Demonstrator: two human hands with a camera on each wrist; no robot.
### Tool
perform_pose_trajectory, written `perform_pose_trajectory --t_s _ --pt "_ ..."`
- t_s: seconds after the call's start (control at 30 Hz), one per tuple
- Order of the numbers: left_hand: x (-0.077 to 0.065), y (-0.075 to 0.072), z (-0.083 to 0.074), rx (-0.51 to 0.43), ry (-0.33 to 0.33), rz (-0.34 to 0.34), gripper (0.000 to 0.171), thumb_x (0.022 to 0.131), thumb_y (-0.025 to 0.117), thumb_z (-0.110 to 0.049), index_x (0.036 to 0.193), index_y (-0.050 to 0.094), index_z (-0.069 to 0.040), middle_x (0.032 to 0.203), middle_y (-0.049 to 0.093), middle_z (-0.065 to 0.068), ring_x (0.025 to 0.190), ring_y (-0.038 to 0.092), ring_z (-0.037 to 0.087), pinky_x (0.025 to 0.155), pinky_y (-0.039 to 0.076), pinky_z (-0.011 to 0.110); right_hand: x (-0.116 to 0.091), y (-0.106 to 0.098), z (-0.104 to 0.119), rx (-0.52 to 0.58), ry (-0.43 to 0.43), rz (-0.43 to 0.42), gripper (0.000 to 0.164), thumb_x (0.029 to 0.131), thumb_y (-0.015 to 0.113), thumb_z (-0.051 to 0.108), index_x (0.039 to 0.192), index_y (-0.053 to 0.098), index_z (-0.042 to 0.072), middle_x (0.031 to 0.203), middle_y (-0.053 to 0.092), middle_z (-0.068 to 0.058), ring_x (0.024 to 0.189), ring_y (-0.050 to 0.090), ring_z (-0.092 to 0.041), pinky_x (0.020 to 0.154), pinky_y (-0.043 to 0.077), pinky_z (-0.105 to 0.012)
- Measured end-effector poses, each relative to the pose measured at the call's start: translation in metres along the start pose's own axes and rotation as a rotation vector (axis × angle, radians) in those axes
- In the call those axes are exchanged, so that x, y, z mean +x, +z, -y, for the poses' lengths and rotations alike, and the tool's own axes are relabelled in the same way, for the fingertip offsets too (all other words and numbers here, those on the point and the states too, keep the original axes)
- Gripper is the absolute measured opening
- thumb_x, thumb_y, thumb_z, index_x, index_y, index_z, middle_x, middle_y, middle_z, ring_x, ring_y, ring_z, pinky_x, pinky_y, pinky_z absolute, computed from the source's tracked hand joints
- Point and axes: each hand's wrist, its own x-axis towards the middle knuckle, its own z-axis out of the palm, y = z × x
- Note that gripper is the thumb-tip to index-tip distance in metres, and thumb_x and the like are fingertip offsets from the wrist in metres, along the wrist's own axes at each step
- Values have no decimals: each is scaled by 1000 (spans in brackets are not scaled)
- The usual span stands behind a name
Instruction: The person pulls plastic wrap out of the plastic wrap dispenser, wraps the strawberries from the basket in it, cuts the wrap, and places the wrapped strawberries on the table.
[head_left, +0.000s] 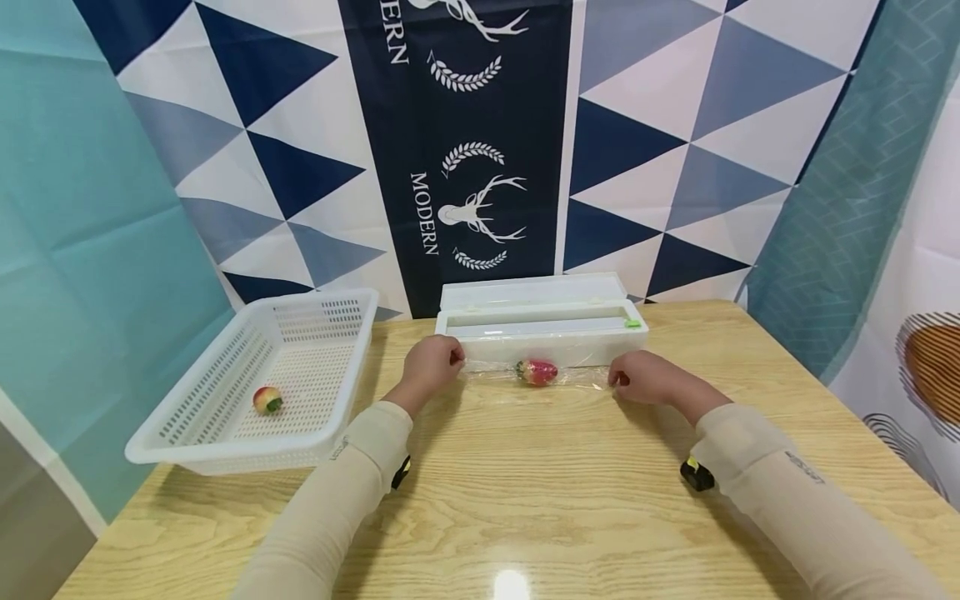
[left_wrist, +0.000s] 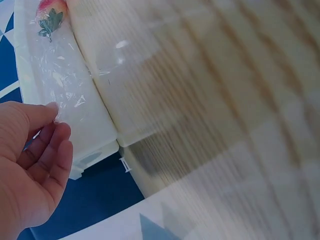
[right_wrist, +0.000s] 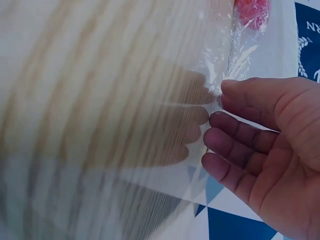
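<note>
A red strawberry-like fruit point(head_left: 537, 372) with green leaves lies in clear plastic film point(head_left: 577, 377), just in front of a long white film box point(head_left: 540, 347). My left hand point(head_left: 433, 360) pinches the film's left end between thumb and forefinger; the other fingers curl loosely in the left wrist view. On the opposite side, my right hand point(head_left: 642, 377) pinches the right end of the film, thumb against forefinger. Stretched between the hands, the film shows creases and shiny spots. In the right wrist view the red fruit point(right_wrist: 252, 12) appears at the top edge.
A white perforated basket point(head_left: 360, 367) stands on the left of the wooden table point(head_left: 525, 483), with a small red-and-yellow fruit point(head_left: 267, 400) inside. The film box's lid point(head_left: 534, 292) is raised, and a green slider point(head_left: 632, 323) sits at its right end. Patterned cloth point(head_left: 637, 150) hangs behind.
</note>
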Motion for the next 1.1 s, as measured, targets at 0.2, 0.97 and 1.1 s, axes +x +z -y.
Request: perform_pose_trajectory --t_s 0.2,0.97,1.1 --pt "1 0 -1 41 3 15 10 89 69 -9 93 77 -14 94 72 -1 88 66 17 79 54 34 -1 -3 -1 17 70 24 5 87 67 6 91 68 3 81 61 -1 74 52 -18 70 48 -38" --pt "33 -17 -75 -140 239 79 18 84 72 -6 101 74 -7 92 68 3 83 59 14 80 50 28 -17 -35 -36 127 329 -315 27 90 67 23 95 61 -3 90 62 -15 78 56 -27 68 47 -40" --pt "50 -8 -99 -195 291 89 20 84 74 -7 103 74 -6 93 70 4 85 61 14 80 48 23 -9 -29 -42 312 403 -325 65 90 67 38 126 48 -13 122 52 -31 105 53 -42 87 49 -50"
